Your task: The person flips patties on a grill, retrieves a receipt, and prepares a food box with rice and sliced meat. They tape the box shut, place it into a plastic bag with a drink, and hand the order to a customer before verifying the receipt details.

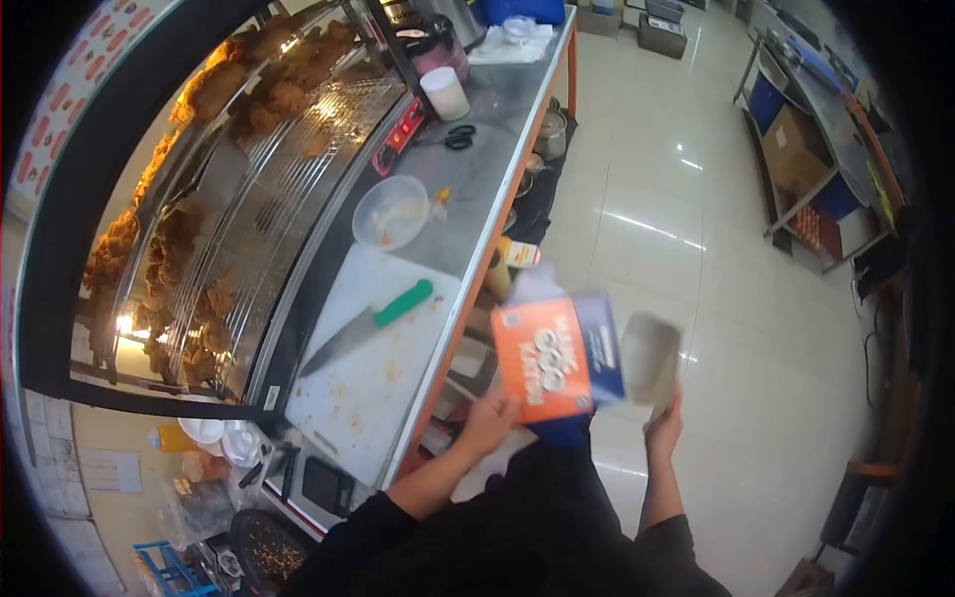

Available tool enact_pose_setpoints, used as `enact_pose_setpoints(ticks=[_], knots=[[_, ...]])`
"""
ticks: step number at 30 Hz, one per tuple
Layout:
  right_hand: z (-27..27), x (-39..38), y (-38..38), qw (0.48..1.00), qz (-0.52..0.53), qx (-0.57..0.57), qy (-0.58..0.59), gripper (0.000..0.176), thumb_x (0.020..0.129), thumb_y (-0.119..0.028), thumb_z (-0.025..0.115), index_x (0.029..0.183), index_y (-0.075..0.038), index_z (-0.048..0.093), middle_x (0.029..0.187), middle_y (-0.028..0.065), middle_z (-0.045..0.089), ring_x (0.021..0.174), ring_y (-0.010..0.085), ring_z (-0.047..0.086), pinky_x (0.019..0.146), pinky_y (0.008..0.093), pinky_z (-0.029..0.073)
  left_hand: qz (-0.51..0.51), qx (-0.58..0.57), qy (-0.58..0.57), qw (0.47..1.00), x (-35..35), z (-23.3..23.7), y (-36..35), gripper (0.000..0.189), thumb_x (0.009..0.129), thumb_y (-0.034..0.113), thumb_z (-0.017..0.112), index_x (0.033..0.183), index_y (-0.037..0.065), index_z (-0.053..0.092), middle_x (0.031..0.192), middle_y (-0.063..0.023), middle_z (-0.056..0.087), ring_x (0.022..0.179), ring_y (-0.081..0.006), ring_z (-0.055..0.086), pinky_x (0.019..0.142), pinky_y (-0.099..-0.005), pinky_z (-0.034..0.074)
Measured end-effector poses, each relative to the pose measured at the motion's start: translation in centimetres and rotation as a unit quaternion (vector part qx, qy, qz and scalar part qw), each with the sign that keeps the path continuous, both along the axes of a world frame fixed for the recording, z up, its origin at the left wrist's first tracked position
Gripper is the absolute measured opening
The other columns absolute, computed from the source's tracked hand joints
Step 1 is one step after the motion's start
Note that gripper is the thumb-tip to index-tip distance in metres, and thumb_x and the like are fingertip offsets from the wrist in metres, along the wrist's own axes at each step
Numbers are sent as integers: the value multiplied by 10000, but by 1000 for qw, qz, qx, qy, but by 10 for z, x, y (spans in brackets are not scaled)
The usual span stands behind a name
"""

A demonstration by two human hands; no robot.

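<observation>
My left hand (489, 422) grips the lower corner of an orange and blue cardboard box (553, 352), held up in front of me beside the counter edge. My right hand (664, 426) holds the box's open grey flap (649, 356) on the right side; it is motion-blurred. On the counter to the left lies a white cutting board (373, 388) with a green-handled knife (370, 324) resting on it.
A heated glass display (229, 199) full of fried chicken runs along the left. The steel counter (468, 179) carries a clear bowl (390, 212), scissors (456, 136), a white cup (445, 93). A shelf with a cardboard box (796, 149) stands far right across tiled floor.
</observation>
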State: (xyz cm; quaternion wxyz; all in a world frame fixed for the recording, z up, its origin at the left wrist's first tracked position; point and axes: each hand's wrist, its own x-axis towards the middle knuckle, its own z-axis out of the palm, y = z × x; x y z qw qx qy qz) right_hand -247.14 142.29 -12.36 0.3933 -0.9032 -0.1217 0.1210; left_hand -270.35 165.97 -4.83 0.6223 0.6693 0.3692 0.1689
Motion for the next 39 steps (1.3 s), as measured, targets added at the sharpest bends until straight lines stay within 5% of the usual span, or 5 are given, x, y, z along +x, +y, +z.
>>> enact_pose_setpoints(ticks=[5, 18, 25, 34, 39], knots=[[88, 178, 104, 986, 84, 122, -82, 391, 890, -26, 469, 1281, -34, 491, 1098, 176, 637, 1018, 273, 625, 865, 351, 467, 187, 204, 44, 960, 92, 114, 65, 238, 935, 122, 475, 1101, -13, 579, 799, -43, 643, 692, -83, 577, 632, -242, 473], [220, 298, 527, 872, 432, -5, -231, 380, 823, -91, 484, 1198, -97, 542, 913, 261, 632, 839, 430, 607, 764, 499, 479, 416, 475, 75, 771, 261, 132, 280, 502, 888, 66, 464, 1380, 24, 370, 896, -229, 625, 744, -308, 630, 650, -351, 479], [198, 336, 655, 742, 647, 136, -113, 476, 877, -219, 562, 1328, -112, 450, 1090, 251, 607, 1006, 356, 609, 875, 408, 470, 405, 295, 160, 851, 318, 149, 368, 484, 826, 172, 593, 1290, 65, 507, 787, -141, 610, 679, -299, 595, 603, -385, 455], [277, 581, 755, 844, 479, 155, -185, 204, 889, -178, 582, 1051, -94, 675, 842, 82, 684, 704, 181, 631, 621, 332, 477, 397, 533, 253, 703, 386, 175, 428, 328, 817, 68, 608, 1138, -3, 598, 885, -141, 544, 808, -250, 531, 662, -307, 447], [306, 723, 868, 765, 422, 237, -425, 186, 851, -170, 610, 1016, -103, 664, 873, 110, 667, 752, 277, 619, 673, 367, 488, 262, 408, 189, 854, 480, 158, 469, 397, 912, 111, 493, 1299, 27, 487, 1197, -178, 510, 1051, -276, 517, 876, -349, 419]])
